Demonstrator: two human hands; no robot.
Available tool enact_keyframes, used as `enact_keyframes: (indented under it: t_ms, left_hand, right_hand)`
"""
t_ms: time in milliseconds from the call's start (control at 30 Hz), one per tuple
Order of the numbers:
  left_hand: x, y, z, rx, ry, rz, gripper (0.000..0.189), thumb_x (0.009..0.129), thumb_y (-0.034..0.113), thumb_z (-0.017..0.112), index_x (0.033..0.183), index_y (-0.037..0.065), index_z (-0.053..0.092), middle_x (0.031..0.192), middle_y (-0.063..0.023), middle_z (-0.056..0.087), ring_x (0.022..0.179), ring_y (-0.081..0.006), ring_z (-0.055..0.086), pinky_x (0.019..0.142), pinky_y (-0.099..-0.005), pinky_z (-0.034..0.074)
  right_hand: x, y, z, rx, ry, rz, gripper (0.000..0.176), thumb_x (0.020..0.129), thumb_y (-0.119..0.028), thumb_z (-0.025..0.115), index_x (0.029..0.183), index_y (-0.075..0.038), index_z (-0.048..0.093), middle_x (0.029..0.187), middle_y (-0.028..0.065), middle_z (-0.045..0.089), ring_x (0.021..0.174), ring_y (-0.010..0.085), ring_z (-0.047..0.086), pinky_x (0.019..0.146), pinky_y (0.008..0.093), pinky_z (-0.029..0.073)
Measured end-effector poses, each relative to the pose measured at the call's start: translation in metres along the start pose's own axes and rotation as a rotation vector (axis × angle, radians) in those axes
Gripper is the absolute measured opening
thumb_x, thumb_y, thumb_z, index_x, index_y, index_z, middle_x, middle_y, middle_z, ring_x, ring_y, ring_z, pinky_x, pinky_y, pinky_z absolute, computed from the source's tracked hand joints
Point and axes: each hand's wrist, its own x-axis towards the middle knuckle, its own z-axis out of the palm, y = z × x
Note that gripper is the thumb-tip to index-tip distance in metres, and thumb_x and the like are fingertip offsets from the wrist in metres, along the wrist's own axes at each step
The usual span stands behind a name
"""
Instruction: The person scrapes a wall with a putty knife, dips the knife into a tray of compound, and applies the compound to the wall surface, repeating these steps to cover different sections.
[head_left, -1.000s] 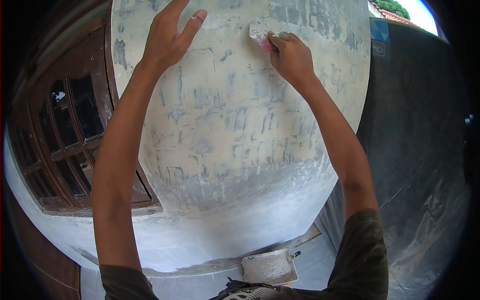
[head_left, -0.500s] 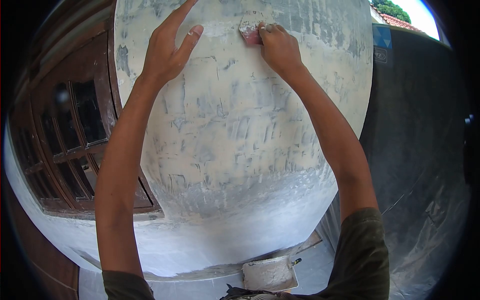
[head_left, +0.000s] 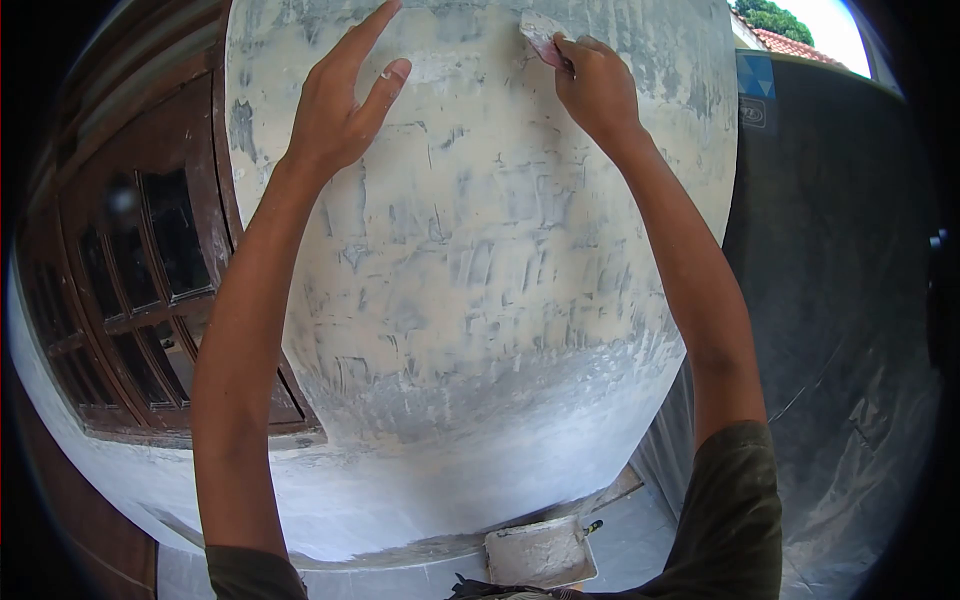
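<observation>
My right hand (head_left: 600,95) grips a putty knife (head_left: 543,38) whose reddish blade is smeared with pale filler. The blade lies close against the upper part of the wall (head_left: 460,220), which is patched with cream filler over grey plaster. Up and to the left, my left hand (head_left: 345,105) is spread at the wall with its thumb held apart and a white smear on the thumb tip. Nothing shows in that hand, and its upper fingers run to the top of the view.
At the foot of the wall a tray (head_left: 590,573) holds pale filler, with a dark-tipped handle (head_left: 594,526) beside it. A brown wooden window frame (head_left: 225,150) borders the wall on the left. Dark plastic sheeting (head_left: 830,250) hangs on the right.
My right hand has moved right and slightly down with the putty knife, whose blade has turned to slant. My left hand has barely moved.
</observation>
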Motion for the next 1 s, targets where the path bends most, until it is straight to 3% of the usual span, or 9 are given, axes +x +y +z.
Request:
enact_keyframes:
  t_ms: [100, 167, 433, 633, 767, 833, 967, 1000]
  left_hand:
    - [-0.001, 0.0, 0.004, -0.004, -0.002, 0.012, 0.061, 0.096, 0.026, 0.049, 0.146, -0.007, 0.038, 0.148, -0.0295, 0.043, 0.14, -0.0421, 0.04, 0.118, -0.0491, 0.028]
    - [-0.003, -0.001, 0.006, -0.003, -0.007, 0.015, 0.061, 0.096, 0.026, 0.049, 0.147, -0.007, 0.037, 0.148, -0.0294, 0.043, 0.14, -0.0421, 0.04, 0.118, -0.0493, 0.028]
    - [-0.004, -0.003, 0.006, 0.042, -0.028, -0.002, 0.06, 0.096, 0.024, 0.049, 0.147, -0.007, 0.037, 0.148, -0.0292, 0.043, 0.14, -0.0419, 0.04, 0.118, -0.0494, 0.028]
    - [0.005, 0.004, 0.006, 0.041, -0.025, -0.007, 0.061, 0.096, 0.025, 0.049, 0.147, -0.007, 0.037, 0.148, -0.0292, 0.043, 0.14, -0.0417, 0.04, 0.118, -0.0492, 0.029]
    - [0.01, 0.005, 0.01, 0.031, -0.01, -0.006, 0.061, 0.096, 0.026, 0.049, 0.147, -0.007, 0.038, 0.148, -0.0292, 0.044, 0.14, -0.0415, 0.04, 0.118, -0.0484, 0.028]
    - [0.011, 0.006, 0.014, -0.019, 0.061, 0.081, 0.055, 0.098, 0.024, 0.048, 0.149, 0.006, 0.043, 0.149, -0.0181, 0.048, 0.141, -0.0352, 0.042, 0.119, -0.0428, 0.027]
    - [0.003, 0.009, 0.016, -0.012, 0.05, -0.005, 0.055, 0.098, 0.024, 0.049, 0.149, 0.005, 0.043, 0.149, -0.0179, 0.048, 0.141, -0.0347, 0.042, 0.119, -0.0429, 0.027]
    - [0.0, 0.008, 0.016, -0.018, 0.055, 0.004, 0.055, 0.098, 0.024, 0.05, 0.149, 0.005, 0.043, 0.149, -0.0179, 0.049, 0.141, -0.0346, 0.042, 0.119, -0.0429, 0.027]
  right_hand:
    - [0.011, 0.009, 0.015, -0.066, 0.02, -0.037, 0.025, 0.085, -0.005, 0.061, 0.108, -0.005, 0.071, 0.09, 0.0121, 0.068, 0.09, 0.0322, 0.065, 0.077, 0.0437, 0.054]
    - [0.01, 0.012, 0.024, -0.078, -0.054, -0.079, 0.013, 0.084, -0.006, 0.059, 0.092, -0.003, 0.069, 0.093, 0.012, 0.068, 0.093, 0.0321, 0.065, 0.076, 0.0459, 0.055]
    - [-0.048, -0.002, 0.02, -0.031, -0.08, -0.133, 0.015, 0.076, 0.0, 0.062, 0.09, -0.002, 0.068, 0.091, 0.0132, 0.067, 0.092, 0.0305, 0.066, 0.072, 0.0422, 0.057]
    - [-0.051, -0.008, -0.011, 0.05, -0.113, -0.035, 0.027, 0.075, -0.002, 0.065, 0.102, -0.004, 0.07, 0.093, 0.01, 0.068, 0.092, 0.0282, 0.066, 0.072, 0.0408, 0.056]
    - [-0.019, 0.001, -0.001, 0.005, 0.023, -0.026, 0.029, 0.077, -0.002, 0.064, 0.105, -0.005, 0.07, 0.092, 0.0088, 0.068, 0.093, 0.0283, 0.065, 0.073, 0.0405, 0.056]
    - [-0.007, -0.002, 0.007, -0.049, -0.019, -0.054, 0.027, 0.078, -0.002, 0.061, 0.104, -0.005, 0.07, 0.093, 0.0091, 0.068, 0.094, 0.0291, 0.065, 0.074, 0.041, 0.057]
    - [-0.021, -0.011, 0.024, -0.093, -0.172, -0.098, 0.025, 0.08, -0.003, 0.059, 0.103, 0.002, 0.067, 0.096, 0.012, 0.069, 0.096, 0.0301, 0.066, 0.073, 0.0407, 0.058]
    - [-0.03, -0.015, 0.024, -0.094, -0.172, -0.121, 0.032, 0.08, 0.001, 0.061, 0.112, 0.001, 0.065, 0.095, 0.0143, 0.068, 0.094, 0.0298, 0.066, 0.071, 0.0406, 0.057]
